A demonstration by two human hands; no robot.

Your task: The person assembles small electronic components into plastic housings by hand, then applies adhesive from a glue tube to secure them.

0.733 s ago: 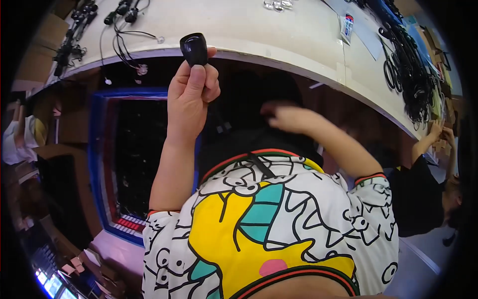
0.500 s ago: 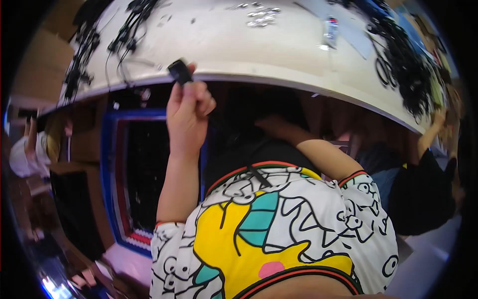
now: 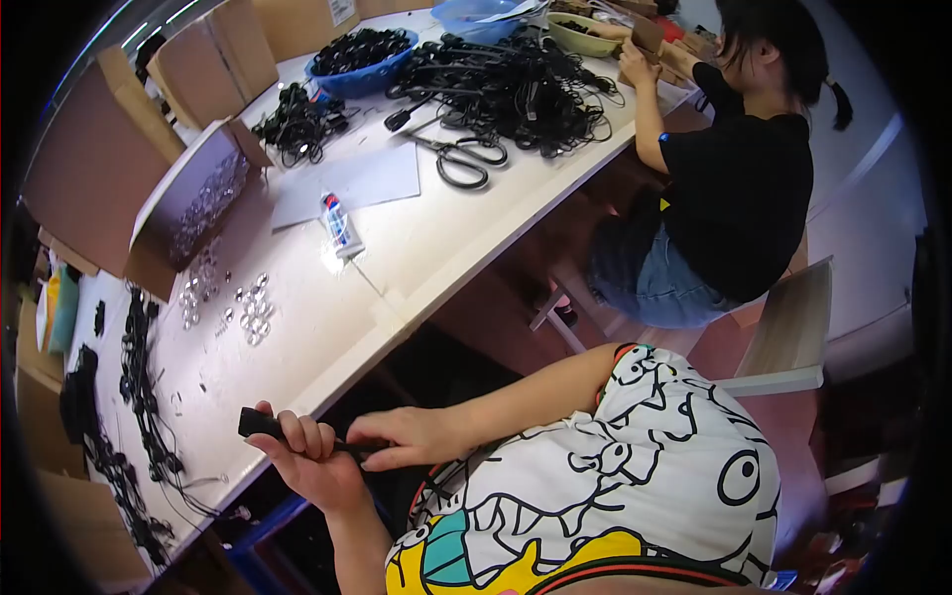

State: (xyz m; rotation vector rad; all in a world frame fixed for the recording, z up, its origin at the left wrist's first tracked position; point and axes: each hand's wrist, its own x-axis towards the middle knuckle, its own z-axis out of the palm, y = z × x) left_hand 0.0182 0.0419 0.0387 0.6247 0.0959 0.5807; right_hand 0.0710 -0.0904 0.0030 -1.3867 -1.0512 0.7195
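Note:
My left hand (image 3: 322, 466) is closed round a small black block-shaped piece (image 3: 260, 423), its square end poking out past the thumb. It is held just off the front edge of the table. My right hand (image 3: 412, 436) has come close beside it, fingers bent and pinched together. Something dark and thin runs between the two hands, but what the right fingers hold is hidden. Nearest to the hands on the tabletop (image 3: 327, 327) are several clear glassy beads (image 3: 255, 309) and strands of black cables (image 3: 149, 387).
Farther back lie scissors (image 3: 466, 159), a white tube (image 3: 339, 226), a grey sheet (image 3: 382, 178) and a heap of black cables (image 3: 526, 89). A blue basin (image 3: 362, 79) holds black parts; a carton (image 3: 159, 208) holds clear pieces. At the right sits another person (image 3: 744, 169).
My view has swung to the right along the table. My right hand has come up from my lap to beside my left, which still holds the black piece.

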